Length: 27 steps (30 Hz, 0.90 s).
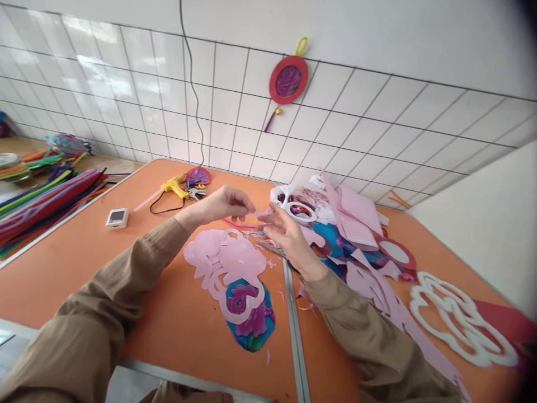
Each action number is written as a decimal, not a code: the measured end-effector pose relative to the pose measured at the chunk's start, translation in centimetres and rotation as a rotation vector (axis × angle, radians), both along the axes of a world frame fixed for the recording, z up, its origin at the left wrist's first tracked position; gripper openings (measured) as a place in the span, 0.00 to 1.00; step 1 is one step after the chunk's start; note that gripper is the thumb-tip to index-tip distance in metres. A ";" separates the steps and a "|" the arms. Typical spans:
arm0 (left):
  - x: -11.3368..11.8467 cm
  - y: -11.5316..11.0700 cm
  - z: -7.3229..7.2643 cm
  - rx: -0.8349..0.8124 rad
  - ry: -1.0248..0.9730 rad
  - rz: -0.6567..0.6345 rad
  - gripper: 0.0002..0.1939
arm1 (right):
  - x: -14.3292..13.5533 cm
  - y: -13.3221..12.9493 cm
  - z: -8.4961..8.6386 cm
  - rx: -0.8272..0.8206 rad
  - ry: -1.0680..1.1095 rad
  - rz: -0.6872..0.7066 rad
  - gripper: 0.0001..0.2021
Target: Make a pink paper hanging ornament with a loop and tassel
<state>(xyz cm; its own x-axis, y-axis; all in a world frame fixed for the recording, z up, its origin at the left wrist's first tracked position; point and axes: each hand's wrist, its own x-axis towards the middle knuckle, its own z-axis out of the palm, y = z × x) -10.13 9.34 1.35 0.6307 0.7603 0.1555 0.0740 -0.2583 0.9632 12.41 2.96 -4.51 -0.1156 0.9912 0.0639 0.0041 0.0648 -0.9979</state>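
My left hand (230,202) pinches one end of a thin pale pink strip (260,212) above the table. At the strip's other end, the fingertips of my right hand (289,234) close on it. Below my hands lie pale pink cut-out shapes (243,257), partly overlapping. One pink outline rests on an oval of flowered blue and purple fabric (255,330). Under my right hand a grey pointed blade (272,248) shows, perhaps scissors, mostly covered. A bright pink thin stem (237,225) lies behind the cut-outs.
On the orange table (180,330) are a yellow glue gun (175,187), keys (196,193) and a small white device (117,218). Pink sheets (356,212) and scraps heap at right, beside white cloud-shaped frames (457,319). Coloured pipe cleaners (46,207) lie far left. A round red ornament (288,79) hangs on the wall.
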 end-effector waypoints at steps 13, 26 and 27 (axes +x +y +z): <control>1.4 -0.6 -1.8 0.239 0.409 0.233 0.24 | -0.3 0.3 0.2 -0.101 0.384 0.087 0.15; 2.1 -0.7 -3.4 0.229 0.579 0.065 0.34 | -0.1 -0.3 1.2 -0.077 0.486 0.277 0.11; 2.2 -0.5 -4.0 0.299 0.630 0.036 0.31 | -0.1 -0.4 1.4 -0.071 0.480 0.287 0.11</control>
<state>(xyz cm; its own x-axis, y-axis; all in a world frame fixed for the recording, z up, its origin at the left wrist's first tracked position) -7.91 8.83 -2.62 0.6445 0.7642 -0.0257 0.6086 -0.4923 0.6223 12.32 2.55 -3.14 -0.3560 0.9279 0.1106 -0.4593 -0.0707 -0.8855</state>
